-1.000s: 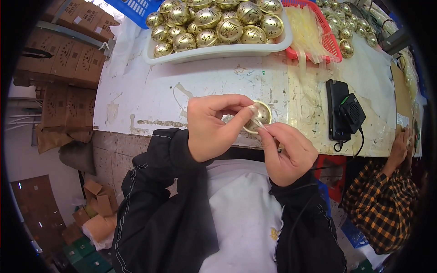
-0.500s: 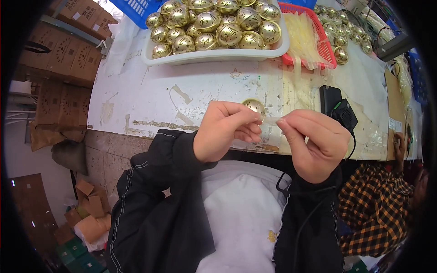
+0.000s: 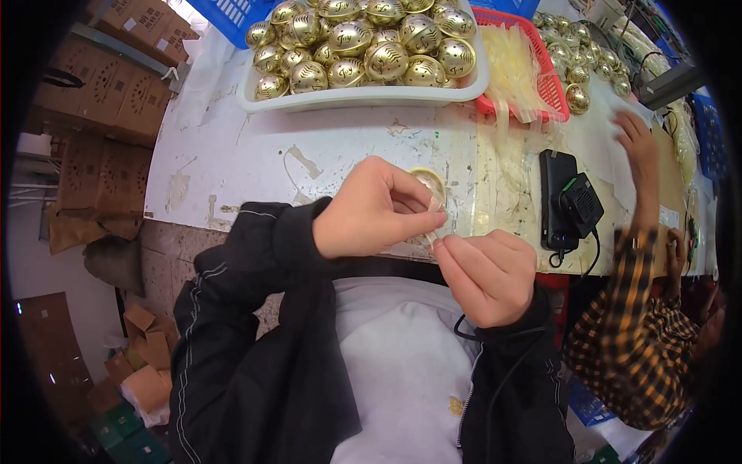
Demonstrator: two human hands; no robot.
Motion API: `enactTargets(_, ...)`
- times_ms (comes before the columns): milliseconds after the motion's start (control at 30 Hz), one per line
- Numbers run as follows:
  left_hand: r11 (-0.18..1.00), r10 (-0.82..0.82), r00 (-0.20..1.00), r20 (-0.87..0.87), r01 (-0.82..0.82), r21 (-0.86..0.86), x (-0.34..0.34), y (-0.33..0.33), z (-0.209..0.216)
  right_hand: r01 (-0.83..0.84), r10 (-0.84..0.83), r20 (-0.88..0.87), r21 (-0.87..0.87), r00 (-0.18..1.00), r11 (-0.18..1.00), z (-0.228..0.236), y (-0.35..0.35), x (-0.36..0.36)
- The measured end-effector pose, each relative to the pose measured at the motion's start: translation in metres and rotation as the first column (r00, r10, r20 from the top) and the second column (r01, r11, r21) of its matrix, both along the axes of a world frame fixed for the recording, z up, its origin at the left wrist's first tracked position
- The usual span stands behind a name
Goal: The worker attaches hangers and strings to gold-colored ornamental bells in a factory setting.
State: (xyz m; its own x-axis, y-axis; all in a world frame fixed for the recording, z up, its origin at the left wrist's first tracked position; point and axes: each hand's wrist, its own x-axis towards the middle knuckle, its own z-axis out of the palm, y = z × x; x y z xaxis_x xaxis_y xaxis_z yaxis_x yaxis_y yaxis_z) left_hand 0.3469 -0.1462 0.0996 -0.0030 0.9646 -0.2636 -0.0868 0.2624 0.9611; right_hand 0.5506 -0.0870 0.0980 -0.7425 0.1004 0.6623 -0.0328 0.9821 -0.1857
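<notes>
My left hand [image 3: 369,215] pinches a translucent plastic strip [image 3: 434,206] between thumb and forefinger. Just below it and to the right, the fingertips of my right hand [image 3: 493,274] are closed on the strip's lower end, so it hangs between both hands. Whether it is a flattened bag or a ribbon, I cannot tell. Behind my left fingers a gold ball [image 3: 427,181] with dark markings sits on the white table [image 3: 232,155], partly hidden. Similar gold balls [image 3: 386,60] fill a white tray [image 3: 340,99] farther back.
A red basket [image 3: 558,93] holds pale translucent plastic strips [image 3: 512,71]. More gold balls [image 3: 578,97] lie at the far right. A black device [image 3: 580,207] with a cable rests on the table. At right, another person's hand [image 3: 640,139] reaches over. Cartons [image 3: 108,93] are stacked left.
My right hand has moved left and down, and the strip now runs steeply between my hands instead of sideways. The other person's arm has come up over the table at right.
</notes>
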Motion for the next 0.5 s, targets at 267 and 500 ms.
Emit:
enactTargets(267,0.942,-0.040,0.744,-0.667,0.251,0.223,-0.006,0.010,0.013,0.029,-0.035,-0.058,-0.087,0.998,0.996,-0.015,0.003,0.002)
enactTargets(500,0.772,-0.113,0.276,-0.954,0.629,0.091,-0.002,-0.006,0.030,-0.021,-0.016,-0.194,-0.191,0.981,0.981,-0.029,0.008,-0.006)
